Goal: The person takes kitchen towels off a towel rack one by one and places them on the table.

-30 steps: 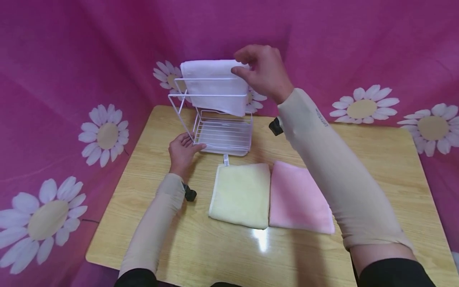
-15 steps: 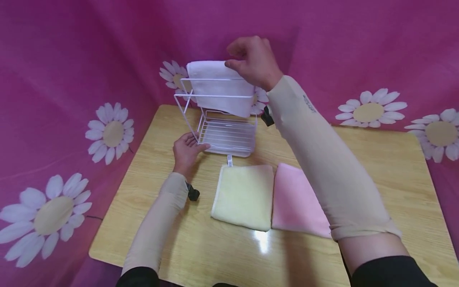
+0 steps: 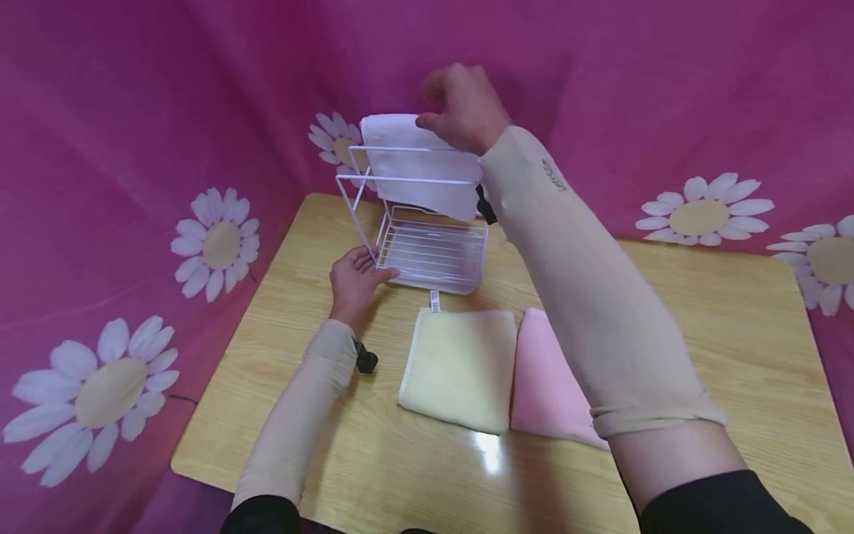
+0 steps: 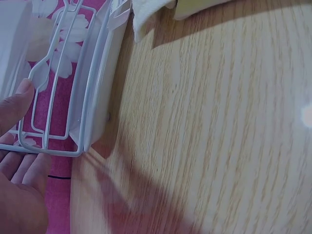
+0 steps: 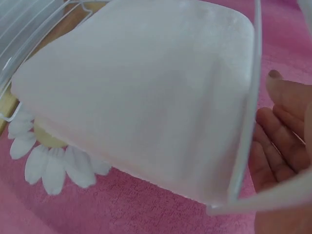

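Note:
A small white wire rack (image 3: pixel 410 179) stands on the table, with a clear plastic tray (image 3: pixel 434 278) at its base. Over its back upper bar hangs a folded white towel (image 3: pixel 400 130), which fills much of the right wrist view. My left hand (image 3: pixel 353 282) holds the rack's front left corner; the left wrist view has the thumb on one side of the wires and fingers on the other. At the towel's upper right edge is my right hand (image 3: pixel 463 107), fingers loosely bent. In the right wrist view a gap shows between its thumb and fingers, with no cloth pinched there.
In front of the rack lies a folded pale yellow towel (image 3: pixel 460 371) with a white tag (image 3: pixel 435 300). A folded pink towel (image 3: pixel 554 393) is beside it, partly covered by my right forearm. A magenta flowered cloth (image 3: pixel 600 89) hangs close behind the wooden table (image 3: pixel 727 319).
My right hand has moved left and slightly up along the towel's top edge. My left hand stays on the rack corner. The whole head view has shifted a little.

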A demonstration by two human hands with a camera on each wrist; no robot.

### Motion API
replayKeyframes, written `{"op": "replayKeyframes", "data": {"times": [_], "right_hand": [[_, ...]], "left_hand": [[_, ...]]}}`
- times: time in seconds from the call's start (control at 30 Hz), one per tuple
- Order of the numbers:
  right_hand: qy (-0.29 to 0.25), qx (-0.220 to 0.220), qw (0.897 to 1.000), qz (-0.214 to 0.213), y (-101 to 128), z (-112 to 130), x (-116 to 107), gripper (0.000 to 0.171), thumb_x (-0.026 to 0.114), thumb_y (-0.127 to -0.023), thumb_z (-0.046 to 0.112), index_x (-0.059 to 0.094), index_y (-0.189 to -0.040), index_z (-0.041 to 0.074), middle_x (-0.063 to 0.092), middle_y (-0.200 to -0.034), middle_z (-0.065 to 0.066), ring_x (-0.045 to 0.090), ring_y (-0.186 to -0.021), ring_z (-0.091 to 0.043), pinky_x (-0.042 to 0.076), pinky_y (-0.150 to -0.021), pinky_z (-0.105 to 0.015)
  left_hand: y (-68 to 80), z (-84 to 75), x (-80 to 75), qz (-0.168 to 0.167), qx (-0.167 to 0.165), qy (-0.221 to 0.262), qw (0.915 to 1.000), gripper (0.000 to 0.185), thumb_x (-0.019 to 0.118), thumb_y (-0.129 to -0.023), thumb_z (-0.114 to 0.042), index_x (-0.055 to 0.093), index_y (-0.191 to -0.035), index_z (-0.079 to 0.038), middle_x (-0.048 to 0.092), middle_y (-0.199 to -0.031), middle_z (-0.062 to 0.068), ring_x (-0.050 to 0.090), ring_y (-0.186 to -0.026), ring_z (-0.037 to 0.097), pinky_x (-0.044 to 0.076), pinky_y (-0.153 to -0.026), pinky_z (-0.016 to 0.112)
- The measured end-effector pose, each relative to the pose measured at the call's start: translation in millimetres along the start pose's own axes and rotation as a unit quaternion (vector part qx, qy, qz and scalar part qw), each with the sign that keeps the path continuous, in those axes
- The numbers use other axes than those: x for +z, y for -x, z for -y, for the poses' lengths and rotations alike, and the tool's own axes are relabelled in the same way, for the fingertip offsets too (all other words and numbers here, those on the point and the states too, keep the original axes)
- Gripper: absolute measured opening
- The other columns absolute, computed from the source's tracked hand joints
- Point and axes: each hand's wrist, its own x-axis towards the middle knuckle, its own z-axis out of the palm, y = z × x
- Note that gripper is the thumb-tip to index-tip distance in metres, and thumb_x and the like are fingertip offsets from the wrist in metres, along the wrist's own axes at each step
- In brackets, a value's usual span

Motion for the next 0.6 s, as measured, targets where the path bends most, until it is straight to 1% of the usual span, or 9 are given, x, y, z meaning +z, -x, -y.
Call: {"op": "replayKeyframes", "data": {"times": [0.1,0.17,0.3,0.4,0.6], "right_hand": [[0.029,0.005,0.999,0.016,-0.6,0.0,1.0,0.040,0.068,-0.097,0.024,0.065,-0.135,0.009,0.066,-0.129,-0.008,0.058,-0.109,-0.021,0.052,-0.096,-0.031],[0.049,0.008,0.998,0.027,-0.2,-0.7,1.9,0.037,0.067,-0.098,0.023,0.067,-0.132,0.009,0.067,-0.125,-0.009,0.058,-0.103,-0.022,0.053,-0.091,-0.033],[0.081,0.011,0.996,0.038,1.1,-3.1,3.9,0.032,0.065,-0.099,0.024,0.071,-0.126,0.008,0.071,-0.119,-0.008,0.060,-0.095,-0.022,0.052,-0.083,-0.033],[0.085,0.023,0.995,0.037,1.7,-4.0,5.2,0.031,0.064,-0.100,0.026,0.072,-0.125,0.009,0.072,-0.116,-0.007,0.060,-0.092,-0.021,0.051,-0.080,-0.032],[0.077,0.050,0.995,0.035,1.1,-3.7,7.5,0.030,0.063,-0.101,0.026,0.071,-0.126,0.012,0.071,-0.116,-0.006,0.058,-0.095,-0.021,0.050,-0.079,-0.032]], "left_hand": [[-0.8,0.2,1.2,0.004,0.007,-0.007,0.9999,0.057,0.086,-0.070,0.012,0.063,-0.122,0.014,0.063,-0.124,0.031,0.061,-0.119,0.038,0.054,-0.099,0.030],[-1.2,0.2,1.9,0.008,0.009,-0.009,0.9999,0.057,0.086,-0.070,0.011,0.063,-0.122,0.013,0.063,-0.124,0.031,0.061,-0.119,0.038,0.054,-0.099,0.030],[-2.0,0.7,3.7,0.007,0.008,-0.005,0.9999,0.056,0.087,-0.070,0.011,0.064,-0.121,0.013,0.063,-0.124,0.031,0.061,-0.119,0.039,0.055,-0.098,0.030],[-1.8,0.6,5.3,0.004,0.008,-0.002,1.0000,0.056,0.087,-0.069,0.011,0.063,-0.120,0.014,0.063,-0.124,0.031,0.061,-0.118,0.039,0.055,-0.098,0.031],[-0.5,0.4,5.2,0.006,0.011,0.000,0.9999,0.056,0.085,-0.069,0.013,0.062,-0.121,0.016,0.062,-0.124,0.032,0.060,-0.119,0.041,0.054,-0.099,0.033]]}}
